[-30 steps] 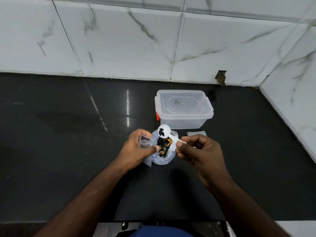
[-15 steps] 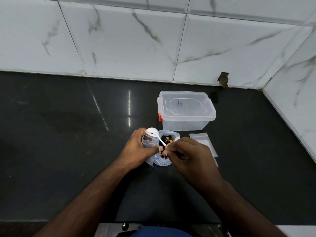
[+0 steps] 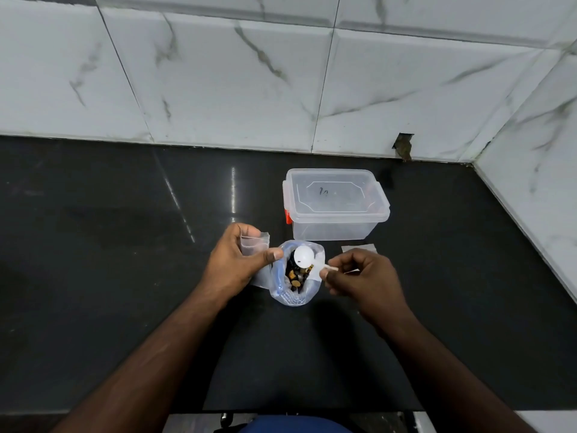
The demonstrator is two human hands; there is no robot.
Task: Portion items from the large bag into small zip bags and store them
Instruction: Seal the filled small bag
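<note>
The large clear bag (image 3: pixel 296 295) stands open on the black counter, holding dark and amber pieces. My left hand (image 3: pixel 234 264) grips a small clear zip bag (image 3: pixel 254 245) just left of the large bag's mouth. My right hand (image 3: pixel 362 276) pinches the handle of a white plastic spoon (image 3: pixel 303 256), whose bowl hovers over the large bag's opening. The spoon's bowl looks nearly empty, with one small dark speck on it.
A clear lidded plastic box (image 3: pixel 335 207) with an orange clasp stands just behind the large bag. Flat spare zip bags (image 3: pixel 359 247) lie right of it, partly hidden by my right hand. Tiled walls close the back and right. The counter edge runs near my body.
The spoon went from over the small zip bag back right to above the large bag. My right hand drew back to the right, and my left hand shifted the zip bag slightly left.
</note>
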